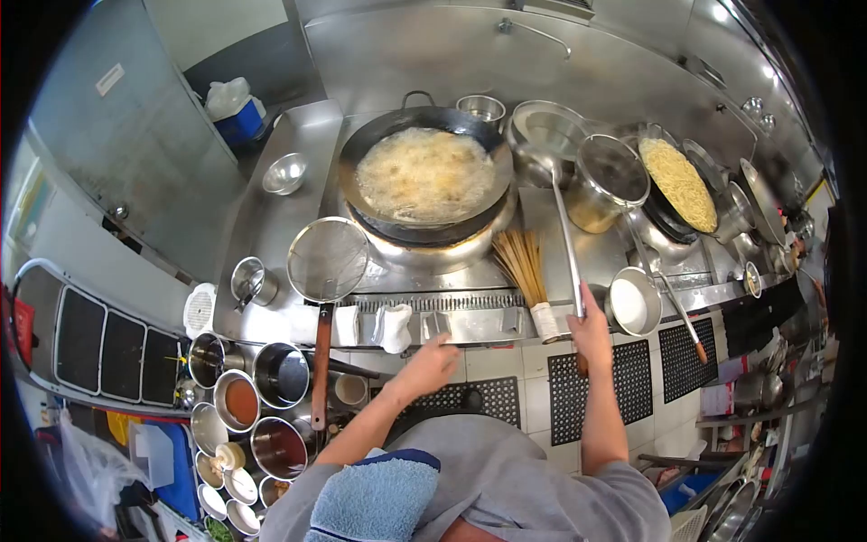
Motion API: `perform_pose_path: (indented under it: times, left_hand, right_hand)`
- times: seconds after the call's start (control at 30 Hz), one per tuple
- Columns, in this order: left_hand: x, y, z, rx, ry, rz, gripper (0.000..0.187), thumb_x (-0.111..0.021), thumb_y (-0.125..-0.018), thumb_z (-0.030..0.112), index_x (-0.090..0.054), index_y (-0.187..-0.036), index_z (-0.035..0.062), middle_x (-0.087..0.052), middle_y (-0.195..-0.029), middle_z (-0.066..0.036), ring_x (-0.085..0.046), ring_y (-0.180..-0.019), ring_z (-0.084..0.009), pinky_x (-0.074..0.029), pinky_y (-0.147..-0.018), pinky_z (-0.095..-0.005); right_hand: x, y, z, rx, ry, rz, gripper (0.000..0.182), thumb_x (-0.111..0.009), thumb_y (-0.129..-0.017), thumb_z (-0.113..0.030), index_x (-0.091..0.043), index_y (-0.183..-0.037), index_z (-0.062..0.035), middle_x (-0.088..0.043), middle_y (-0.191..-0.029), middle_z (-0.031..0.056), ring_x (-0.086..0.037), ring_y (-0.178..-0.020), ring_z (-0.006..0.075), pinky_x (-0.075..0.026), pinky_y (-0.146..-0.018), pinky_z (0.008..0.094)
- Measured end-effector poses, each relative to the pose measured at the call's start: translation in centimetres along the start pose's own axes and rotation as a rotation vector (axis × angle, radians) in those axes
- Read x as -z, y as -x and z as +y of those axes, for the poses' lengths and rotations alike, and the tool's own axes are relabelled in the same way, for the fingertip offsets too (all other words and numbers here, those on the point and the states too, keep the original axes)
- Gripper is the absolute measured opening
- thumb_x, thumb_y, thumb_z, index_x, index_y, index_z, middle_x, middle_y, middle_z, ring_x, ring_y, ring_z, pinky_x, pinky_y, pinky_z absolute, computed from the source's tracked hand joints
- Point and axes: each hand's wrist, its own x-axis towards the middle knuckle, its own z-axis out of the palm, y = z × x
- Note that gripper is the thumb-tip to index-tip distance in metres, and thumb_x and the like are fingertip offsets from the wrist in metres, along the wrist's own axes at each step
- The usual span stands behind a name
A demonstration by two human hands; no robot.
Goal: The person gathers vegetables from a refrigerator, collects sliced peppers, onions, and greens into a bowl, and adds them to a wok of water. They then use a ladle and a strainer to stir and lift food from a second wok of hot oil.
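My right hand [591, 327] is closed around the long handle of a metal ladle [569, 230], near its wooden end. The ladle reaches away from me to the pots at the back, its bowl by the lidded-looking round pot [549, 126]. My left hand [428, 368] hangs in front of the stove edge, fingers loosely curled and a little apart, nothing visible in it. Nearest to it are a folded white cloth [393, 327] and the stove's front rail. Beyond, a large black wok [361, 149] holds bubbling oil with pale golden food [424, 176].
A mesh skimmer [327, 257] with a wooden handle rests left of the wok. A bamboo brush [522, 262], a deep pot [596, 212] and a pan of noodles [677, 181] stand right. A bowl with white contents [632, 303] sits at the front edge. Sauce pots [280, 443] crowd my left.
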Motion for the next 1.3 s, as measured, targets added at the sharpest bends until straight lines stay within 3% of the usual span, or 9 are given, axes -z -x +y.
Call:
perform_pose_path:
  times: [0.1,0.13,0.27,0.4,0.53,0.67,0.77,0.87,1.3]
  left_hand:
    - [0.0,2.7,0.8,0.047,0.108,-0.068,0.026,-0.062,-0.084,0.014,-0.062,-0.105,-0.0021,-0.057,-0.118,-0.025,-0.056,-0.108,-0.0409,-0.043,-0.097,-0.0400]
    - [-0.1,3.0,0.6,0.044,0.100,-0.080,0.026,-0.062,-0.085,0.013,-0.062,-0.105,-0.0021,-0.058,-0.116,-0.024,-0.056,-0.108,-0.0401,-0.044,-0.096,-0.0403]
    - [-0.1,3.1,0.6,0.023,0.069,-0.119,0.025,-0.060,-0.086,0.013,-0.062,-0.106,-0.0019,-0.061,-0.112,-0.022,-0.056,-0.107,-0.0377,-0.045,-0.094,-0.0406]
    - [-0.2,2.8,1.6,-0.001,0.109,-0.159,0.025,-0.059,-0.087,0.013,-0.062,-0.107,-0.0014,-0.062,-0.110,-0.021,-0.057,-0.106,-0.0375,-0.045,-0.092,-0.0404]
    - [0.5,3.6,1.3,-0.023,0.086,-0.192,0.025,-0.058,-0.088,0.014,-0.062,-0.108,-0.0001,-0.062,-0.109,-0.020,-0.058,-0.104,-0.0373,-0.047,-0.090,-0.0398]
    - [1.6,5.8,1.0,0.147,0.166,-0.104,0.027,-0.059,-0.088,0.015,-0.062,-0.111,0.0015,-0.063,-0.107,-0.018,-0.061,-0.100,-0.0334,-0.049,-0.086,-0.0371]
    - [2.1,7.3,0.6,0.178,0.172,-0.123,0.027,-0.059,-0.089,0.015,-0.061,-0.112,0.0022,-0.065,-0.104,-0.017,-0.063,-0.096,-0.0297,-0.050,-0.084,-0.0353]
    - [1.9,8.0,0.5,0.202,0.199,-0.184,0.027,-0.059,-0.089,0.015,-0.061,-0.112,0.0022,-0.066,-0.101,-0.016,-0.064,-0.093,-0.0262,-0.050,-0.082,-0.0337]
    - [-3.5,5.9,-0.2,0.138,0.209,-0.600,0.028,-0.060,-0.089,0.021,-0.063,-0.112,0.0044,-0.067,-0.098,-0.015,-0.064,-0.088,-0.0254,-0.050,-0.080,-0.0339]
  right_hand:
    - [2.3,0.8,-2.1,0.324,0.006,-0.015,0.071,-0.061,-0.077,0.004,-0.035,-0.143,-0.0047,-0.063,-0.103,0.0208,-0.062,-0.087,0.0275,-0.047,-0.083,0.0320]
    - [4.1,1.3,-4.8,0.057,-0.081,-0.203,0.072,-0.062,-0.079,0.003,-0.033,-0.144,-0.0071,-0.061,-0.090,0.0131,-0.059,-0.069,0.0188,-0.050,-0.071,0.0305]
    - [6.1,1.1,-9.3,0.036,-0.147,-0.504,0.075,-0.062,-0.080,0.002,-0.030,-0.147,-0.0140,-0.055,-0.078,0.0056,-0.046,-0.045,0.0092,-0.042,-0.042,0.0290]
    - [4.4,-0.4,-10.3,0.020,-0.063,-0.659,0.073,-0.061,-0.082,-0.001,-0.029,-0.147,-0.0124,-0.055,-0.073,0.0054,-0.048,-0.047,0.0101,-0.042,-0.043,0.0282]
    - [1.6,-0.9,-7.1,0.005,-0.381,-0.537,0.071,-0.061,-0.081,-0.002,-0.031,-0.145,-0.0069,-0.060,-0.078,0.0092,-0.050,-0.050,0.0116,-0.046,-0.048,0.0302]
    - [0.4,-1.3,-2.8,0.133,-0.112,-0.076,0.068,-0.059,-0.076,-0.001,-0.038,-0.140,-0.0022,-0.064,-0.092,0.0231,-0.060,-0.070,0.0245,-0.049,-0.074,0.0331]
    - [0.8,-1.2,-0.7,-0.024,0.095,-0.040,0.068,-0.057,-0.075,0.001,-0.038,-0.140,-0.0025,-0.061,-0.093,0.0282,-0.063,-0.084,0.0335,-0.049,-0.080,0.0374]
    - [-2.6,-1.8,8.5,0.232,0.269,0.140,0.069,-0.056,-0.074,0.003,-0.038,-0.140,-0.0039,-0.061,-0.098,0.0288,-0.061,-0.092,0.0412,-0.048,-0.082,0.0437]
    - [-5.5,0.9,11.5,-0.063,0.454,0.151,0.058,-0.064,-0.081,-0.016,-0.045,-0.136,-0.0139,-0.055,-0.107,0.0195,-0.059,-0.098,0.0353,-0.050,-0.083,0.0450]
